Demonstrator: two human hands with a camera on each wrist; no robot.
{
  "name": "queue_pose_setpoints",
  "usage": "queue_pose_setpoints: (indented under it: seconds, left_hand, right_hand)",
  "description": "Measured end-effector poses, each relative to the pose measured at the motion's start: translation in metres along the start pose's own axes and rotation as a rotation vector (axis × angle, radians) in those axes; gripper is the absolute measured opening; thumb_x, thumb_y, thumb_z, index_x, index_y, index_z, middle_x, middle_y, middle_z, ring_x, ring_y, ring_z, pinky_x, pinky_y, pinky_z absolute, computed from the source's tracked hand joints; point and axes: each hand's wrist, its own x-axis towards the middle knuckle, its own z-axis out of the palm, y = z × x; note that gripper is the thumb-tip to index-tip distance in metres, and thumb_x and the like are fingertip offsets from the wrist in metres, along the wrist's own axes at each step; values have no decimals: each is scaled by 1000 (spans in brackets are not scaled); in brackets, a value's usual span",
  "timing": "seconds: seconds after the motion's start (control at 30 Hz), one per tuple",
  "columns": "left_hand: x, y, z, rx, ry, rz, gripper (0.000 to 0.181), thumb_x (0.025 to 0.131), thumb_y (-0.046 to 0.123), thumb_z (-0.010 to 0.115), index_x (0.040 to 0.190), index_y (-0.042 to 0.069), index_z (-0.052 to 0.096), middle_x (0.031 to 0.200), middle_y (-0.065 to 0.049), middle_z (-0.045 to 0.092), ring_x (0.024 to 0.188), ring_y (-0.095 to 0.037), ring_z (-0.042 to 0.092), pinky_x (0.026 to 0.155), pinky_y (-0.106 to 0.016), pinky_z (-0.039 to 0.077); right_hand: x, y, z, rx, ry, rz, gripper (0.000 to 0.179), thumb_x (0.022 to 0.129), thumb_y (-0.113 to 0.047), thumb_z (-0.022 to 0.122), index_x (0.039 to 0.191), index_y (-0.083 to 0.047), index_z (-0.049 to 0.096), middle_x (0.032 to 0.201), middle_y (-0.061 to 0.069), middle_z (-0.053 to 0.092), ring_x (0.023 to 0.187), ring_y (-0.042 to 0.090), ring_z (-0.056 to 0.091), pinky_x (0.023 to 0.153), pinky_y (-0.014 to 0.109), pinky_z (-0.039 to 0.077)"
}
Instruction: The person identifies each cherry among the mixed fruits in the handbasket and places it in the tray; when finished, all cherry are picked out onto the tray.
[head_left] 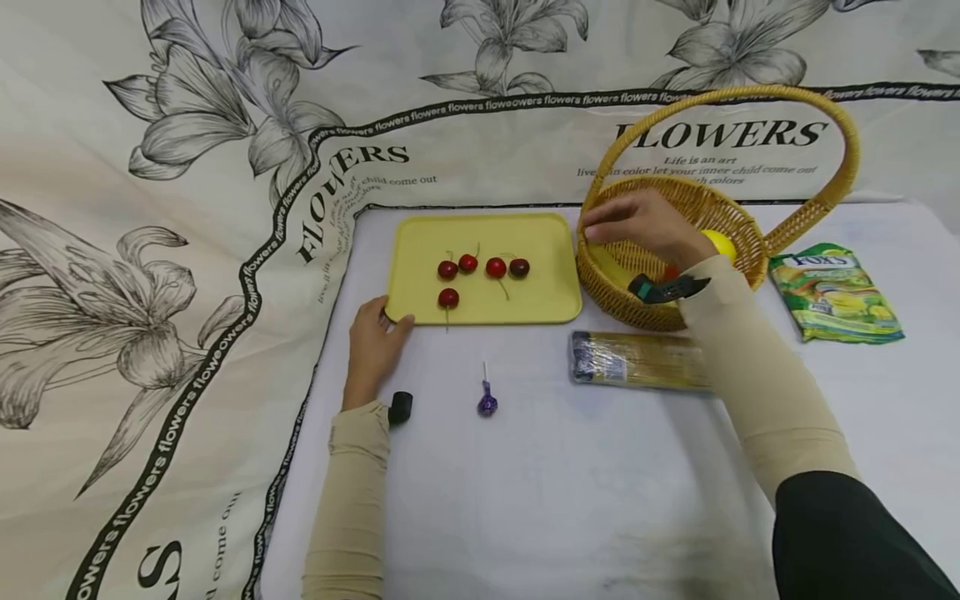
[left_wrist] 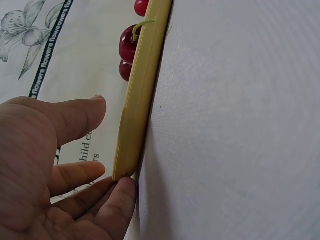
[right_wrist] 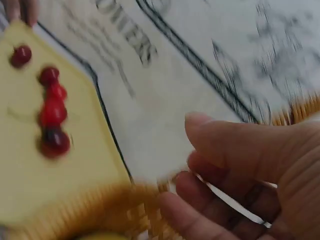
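Observation:
My left hand point(head_left: 375, 348) rests at the near left corner of a yellow tray point(head_left: 491, 225). In the left wrist view its fingertips touch the tray's edge, while the thumb stands apart. Several dark red cherries point(head_left: 496, 267) with stems lie on the tray, one nearer its front edge. Over the left side of a wicker basket point(head_left: 652, 315) hovers my right hand point(head_left: 647, 225), its fingers loosely bent. No object shows between thumb and fingers in the right wrist view, which is blurred. Inside the basket a yellow round thing point(head_left: 718, 243) is partly seen; the forearm hides other contents.
A purple-wrapped lollipop point(head_left: 487, 400) lies on the white table in front of the tray. A plastic-wrapped bundle of thin sticks point(head_left: 645, 362) lies before the basket, partly under the right forearm. A green Fox's candy bag point(head_left: 836, 296) lies right of the basket, whose tall handle point(head_left: 847, 142) arches upward.

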Motion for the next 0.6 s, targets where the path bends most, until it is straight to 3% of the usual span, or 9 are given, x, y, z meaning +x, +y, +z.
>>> queue_pose_setpoints:
  seconds: [0.1,0.23,0.3,0.47,0.6]
  left_hand:
    - [-1,1,0,-10,-4,-2,64,95,25,68,146,-5,41,148,-24,42,136,-34,47,112,-36,46]
    - [-1,1,-1,-19,-13,-10,65,95,26,67,147,-4,41,150,-23,41,137,-33,46,113,-34,46]
    - [0,1,-2,-21,-10,-18,65,95,25,67,147,-4,41,150,-23,41,137,-33,45,113,-34,45]
    - [0,0,-3,-44,4,-35,64,95,22,68,146,-4,41,150,-23,40,137,-34,46,113,-36,46]
    - [0,-1,-1,-61,-11,-43,65,95,21,68,147,-5,39,151,-23,38,138,-33,45,113,-34,45]
  right_hand:
    - [3,19,-22,50,71,63,44,87,-22,77,127,-5,67,106,-9,74,99,9,68,101,31,53]
    - [12,37,-29,56,158,122,49,88,-23,76,133,-7,64,102,-15,73,97,2,65,113,44,43]
    - [18,40,-30,50,176,143,50,89,-22,75,134,-5,62,107,-11,73,101,9,66,114,49,42]
    - [33,42,-31,-83,150,236,49,91,-23,73,135,-6,61,136,7,62,125,26,55,112,48,44]
    - [41,53,-33,-142,104,294,48,90,-24,75,134,-8,63,138,8,61,130,27,48,114,44,42]
